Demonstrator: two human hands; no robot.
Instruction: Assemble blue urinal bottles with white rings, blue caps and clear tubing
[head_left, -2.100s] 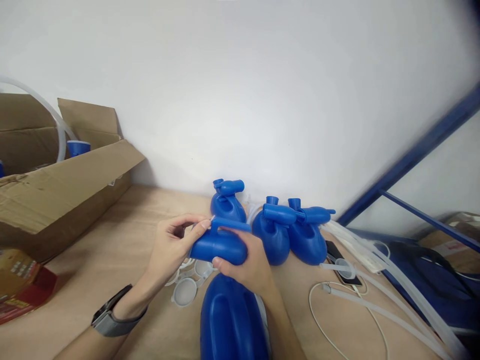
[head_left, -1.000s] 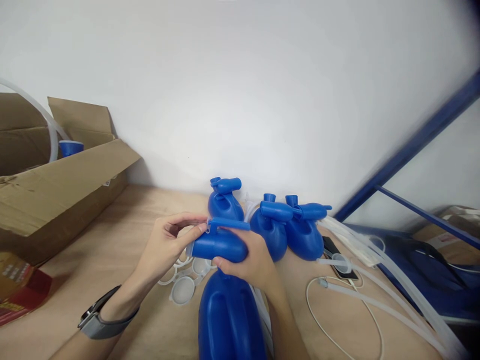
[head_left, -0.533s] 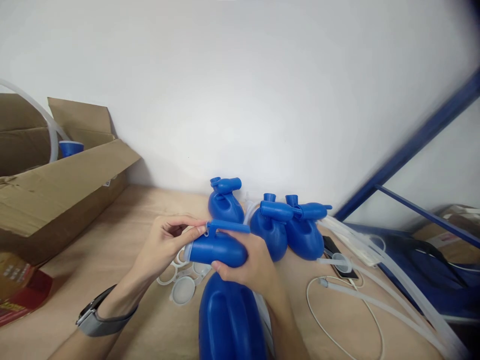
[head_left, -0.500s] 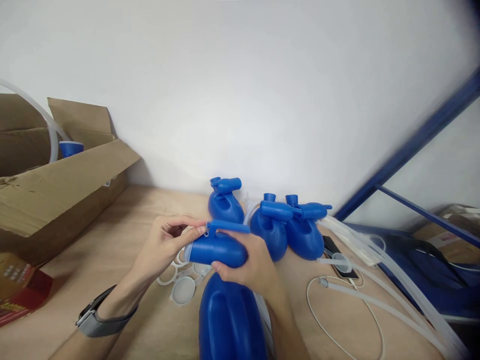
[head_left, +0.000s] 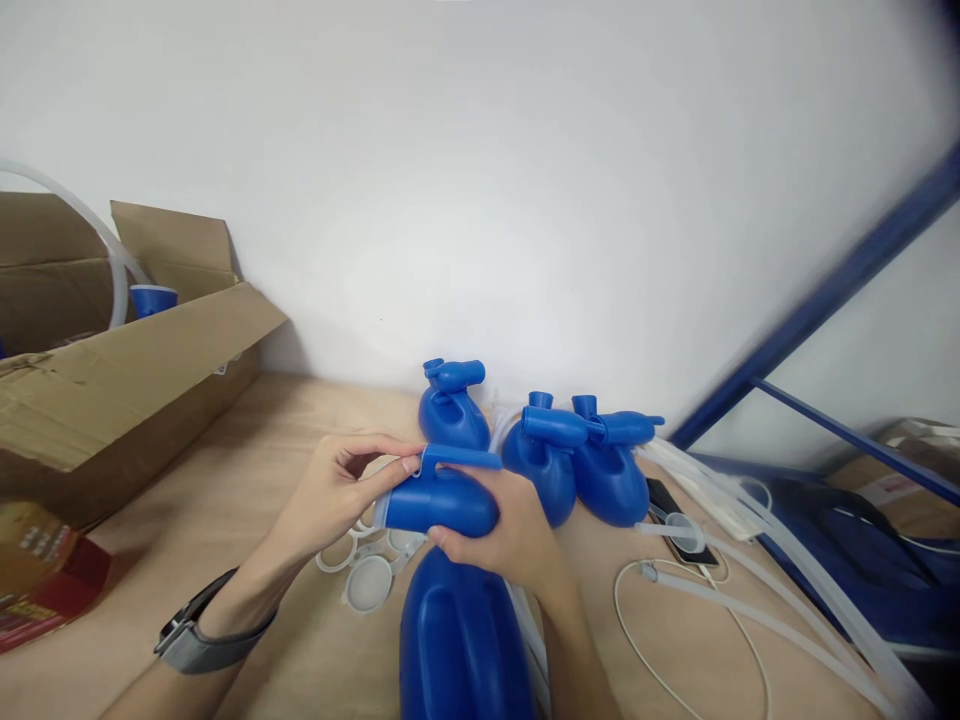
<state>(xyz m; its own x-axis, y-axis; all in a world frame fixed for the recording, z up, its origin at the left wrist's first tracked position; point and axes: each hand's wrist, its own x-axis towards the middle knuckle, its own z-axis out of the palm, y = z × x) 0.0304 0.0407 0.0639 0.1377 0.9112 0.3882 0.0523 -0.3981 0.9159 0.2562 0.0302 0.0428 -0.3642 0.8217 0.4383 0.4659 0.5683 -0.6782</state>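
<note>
My right hand (head_left: 517, 530) is wrapped round a blue plastic urinal head (head_left: 442, 502), a rounded hollow piece with a long flat handle on top and a whitish rim at its left end. With thumb and forefinger, my left hand (head_left: 360, 485) pinches a small pale loop (head_left: 417, 468) at the left end of that handle; the fingers partly hide it. Just below stands a large blue jug (head_left: 465, 640), its upper end close under the held piece. Several translucent round lids (head_left: 369, 583) lie on the table beneath my left hand.
Three blue jugs with attached heads (head_left: 454, 415) stand near the wall. An open cardboard box (head_left: 150, 370) and a red box (head_left: 52, 580) are at left. Clear tubes (head_left: 780, 600), a phone (head_left: 694, 545) and a white cable (head_left: 637, 650) lie at right, near a blue metal frame (head_left: 825, 300).
My left fingertips have pressed in closer on the loop at the handle's end, so less of it shows. The view has shifted slightly; my right hand keeps its grip.
</note>
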